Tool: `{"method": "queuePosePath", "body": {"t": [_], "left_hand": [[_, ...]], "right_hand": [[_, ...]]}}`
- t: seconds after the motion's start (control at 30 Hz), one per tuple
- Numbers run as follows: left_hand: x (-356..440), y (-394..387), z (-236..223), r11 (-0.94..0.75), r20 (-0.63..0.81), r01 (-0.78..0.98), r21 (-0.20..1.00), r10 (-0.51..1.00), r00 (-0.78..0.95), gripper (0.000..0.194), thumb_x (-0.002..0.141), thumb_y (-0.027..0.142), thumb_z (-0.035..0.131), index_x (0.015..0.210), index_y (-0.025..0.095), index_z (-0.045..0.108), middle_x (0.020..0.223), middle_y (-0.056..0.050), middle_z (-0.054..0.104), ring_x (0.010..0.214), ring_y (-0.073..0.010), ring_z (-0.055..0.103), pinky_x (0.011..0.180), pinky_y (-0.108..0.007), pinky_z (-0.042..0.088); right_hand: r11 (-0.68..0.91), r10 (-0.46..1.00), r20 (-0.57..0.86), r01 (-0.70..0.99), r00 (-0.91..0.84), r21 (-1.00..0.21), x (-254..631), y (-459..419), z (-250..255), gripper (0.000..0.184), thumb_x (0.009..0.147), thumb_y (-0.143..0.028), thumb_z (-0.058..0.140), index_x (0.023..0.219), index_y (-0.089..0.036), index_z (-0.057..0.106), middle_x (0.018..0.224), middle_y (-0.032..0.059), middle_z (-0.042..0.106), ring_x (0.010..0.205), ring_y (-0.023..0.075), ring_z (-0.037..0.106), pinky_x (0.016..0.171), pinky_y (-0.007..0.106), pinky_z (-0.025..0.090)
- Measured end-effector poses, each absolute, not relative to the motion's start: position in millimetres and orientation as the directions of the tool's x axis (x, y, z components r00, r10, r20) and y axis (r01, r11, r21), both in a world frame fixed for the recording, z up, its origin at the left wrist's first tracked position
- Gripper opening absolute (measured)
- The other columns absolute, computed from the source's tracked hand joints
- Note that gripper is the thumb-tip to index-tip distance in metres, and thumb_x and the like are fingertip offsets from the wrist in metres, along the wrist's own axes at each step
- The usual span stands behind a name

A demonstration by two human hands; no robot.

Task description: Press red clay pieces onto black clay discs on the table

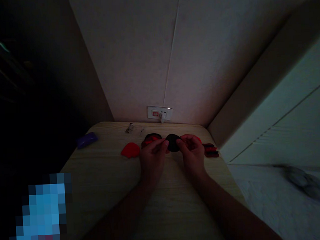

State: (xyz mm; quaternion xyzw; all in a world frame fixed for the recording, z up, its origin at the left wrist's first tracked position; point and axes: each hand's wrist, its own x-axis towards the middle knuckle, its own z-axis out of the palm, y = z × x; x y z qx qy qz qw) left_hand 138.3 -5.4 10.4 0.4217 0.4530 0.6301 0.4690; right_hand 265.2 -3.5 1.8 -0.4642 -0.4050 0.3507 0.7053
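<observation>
Between my two hands is a thin black round piece (pixel 173 143), its kind unclear in the dim light. My left hand (pixel 152 157) pinches its left edge with thumb and fingers. On its right edge, my right hand (pixel 193 153) does the same. Behind my left hand lies a black and red pile (pixel 152 137), partly hidden by the fingers. A flat red piece (pixel 131 150) rests on the table left of my left hand. Some red material (pixel 197 138) shows behind my right hand. Dark red and black strips (pixel 211 150) lie just to its right.
The pale wooden table (pixel 112 194) meets a wall with a socket (pixel 160 113) and a plug in it. A purple object (pixel 87 140) sits at the left edge. A white panel (pixel 283 110) stands at right, with a blurred dark thing (pixel 299 180) on the floor.
</observation>
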Motion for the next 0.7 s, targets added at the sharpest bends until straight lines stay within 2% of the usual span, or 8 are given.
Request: {"method": "queuePosePath", "body": {"t": [0.17, 0.47, 0.7], "left_hand": [[138.3, -0.2, 4.6, -0.157, 0.114, -0.239, 0.958, 0.977, -0.182, 0.023, 0.077, 0.036, 0.08, 0.086, 0.016, 0.077, 0.072, -0.002, 0.074, 0.059, -0.0133, 0.068, 0.057, -0.022, 0.054], [139.2, 2.4, 1.6, -0.113, 0.06, -0.33, 0.937, 0.984, -0.166, 0.028, 0.076, 0.039, 0.081, 0.089, 0.016, 0.076, 0.079, -0.003, 0.074, 0.064, -0.0121, 0.066, 0.06, -0.023, 0.052], [137.1, 3.5, 2.9, -0.074, 0.031, -0.296, 0.952, 0.989, -0.145, 0.028, 0.077, 0.041, 0.079, 0.085, 0.015, 0.074, 0.069, -0.001, 0.069, 0.059, -0.0112, 0.061, 0.057, -0.022, 0.048]], "right_hand": [[0.294, 0.882, 0.23, -0.098, 0.412, -0.951, 265.7, -3.7, 1.8, 0.023, 0.072, -0.031, 0.085, 0.086, -0.022, 0.069, 0.075, -0.001, 0.071, 0.068, 0.0147, 0.065, 0.066, 0.028, 0.054], [0.29, 0.877, 0.236, -0.071, 0.419, -0.954, 265.3, -4.3, 3.6, 0.023, 0.071, -0.033, 0.085, 0.084, -0.022, 0.068, 0.074, -0.0009, 0.07, 0.067, 0.0153, 0.065, 0.065, 0.029, 0.054], [0.272, 0.905, 0.216, -0.106, 0.367, -0.957, 265.6, -3.6, 1.8, 0.025, 0.071, -0.032, 0.085, 0.087, -0.023, 0.069, 0.078, -0.0013, 0.071, 0.072, 0.0156, 0.066, 0.069, 0.029, 0.056]]}}
